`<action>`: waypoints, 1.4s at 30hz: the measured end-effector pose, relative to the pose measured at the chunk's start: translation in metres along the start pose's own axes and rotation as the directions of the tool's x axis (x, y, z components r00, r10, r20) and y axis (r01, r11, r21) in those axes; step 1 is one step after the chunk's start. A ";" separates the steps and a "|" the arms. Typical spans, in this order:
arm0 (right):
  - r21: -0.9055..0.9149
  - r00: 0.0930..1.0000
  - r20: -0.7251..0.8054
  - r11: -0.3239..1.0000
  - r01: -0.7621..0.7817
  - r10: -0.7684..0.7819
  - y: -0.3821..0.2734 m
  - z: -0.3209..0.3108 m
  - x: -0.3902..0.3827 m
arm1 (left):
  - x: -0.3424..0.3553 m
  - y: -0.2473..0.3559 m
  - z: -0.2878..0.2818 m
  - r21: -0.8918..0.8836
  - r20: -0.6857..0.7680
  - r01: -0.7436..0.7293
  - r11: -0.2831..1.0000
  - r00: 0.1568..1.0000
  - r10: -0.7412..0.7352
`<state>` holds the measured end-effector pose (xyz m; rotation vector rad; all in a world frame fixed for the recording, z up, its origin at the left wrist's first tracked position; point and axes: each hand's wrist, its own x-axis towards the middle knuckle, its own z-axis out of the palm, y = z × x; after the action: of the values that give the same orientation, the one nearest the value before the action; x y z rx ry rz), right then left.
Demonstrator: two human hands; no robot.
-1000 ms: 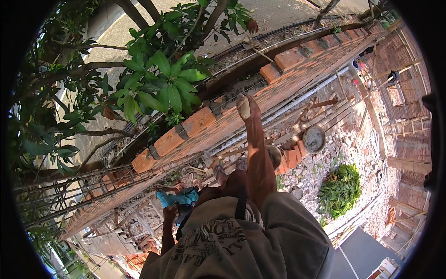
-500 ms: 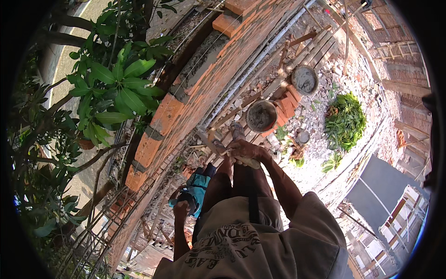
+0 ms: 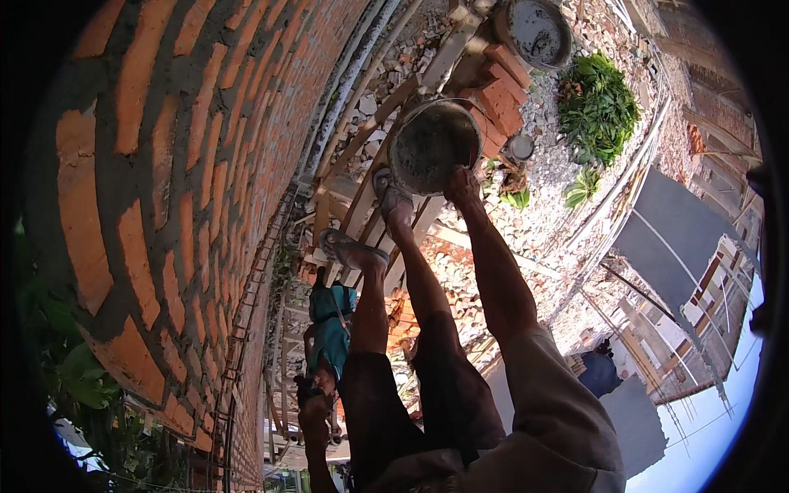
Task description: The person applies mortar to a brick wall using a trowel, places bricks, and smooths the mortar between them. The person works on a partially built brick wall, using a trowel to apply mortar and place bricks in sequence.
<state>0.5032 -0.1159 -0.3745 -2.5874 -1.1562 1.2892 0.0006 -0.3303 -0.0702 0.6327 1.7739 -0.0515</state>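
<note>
A round bucket of grey mortar (image 3: 434,148) stands on the wooden planks in front of me. My right hand (image 3: 463,186) reaches down to its near rim, with the fingers closed on the edge. At the lower left, my left hand (image 3: 314,412) looks curled shut; anything in it is lost against the dark shape just beyond. My sandalled feet (image 3: 349,246) are on the planks close to the bucket.
Left of me rises a brick wall (image 3: 177,164) with grey mortar joints. Stacked bricks (image 3: 499,99) and a second mortar bucket (image 3: 536,33) sit beyond. Below, a person in a teal shirt (image 3: 330,329) is near rubble. Cut leaves (image 3: 598,107) lie at right.
My body and view have turned toward the bucket, and the wall fills more of the left. My right hand has gone from near my knees to the bucket's rim.
</note>
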 end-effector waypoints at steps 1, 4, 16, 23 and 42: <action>0.141 0.998 0.024 0.988 -0.067 0.064 -0.005 0.012 -0.005 | -0.002 -0.002 0.001 0.095 0.019 0.045 0.994 0.999 -0.047; -0.169 0.974 0.087 0.960 0.224 -0.212 -0.008 0.007 -0.036 | -0.013 -0.001 0.001 -0.052 0.042 0.296 0.954 0.955 -0.294; -0.513 0.784 0.060 0.655 0.556 -0.618 -0.010 0.008 -0.032 | 0.005 0.009 0.015 -0.067 0.009 0.229 0.971 0.973 -0.229; 0.747 0.910 0.415 0.578 -0.328 -0.020 -0.012 0.004 -0.007 | 0.004 0.015 0.017 -0.011 0.033 0.298 0.955 0.954 -0.297; -0.015 0.976 -0.014 0.976 0.217 -0.217 0.020 0.054 -0.004 | 0.018 -0.005 0.022 -0.103 0.044 0.288 0.952 0.958 -0.285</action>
<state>0.4765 -0.1481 -0.4137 -2.3927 -1.4030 1.2168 0.0151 -0.3352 -0.0942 0.2910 1.8155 -0.1613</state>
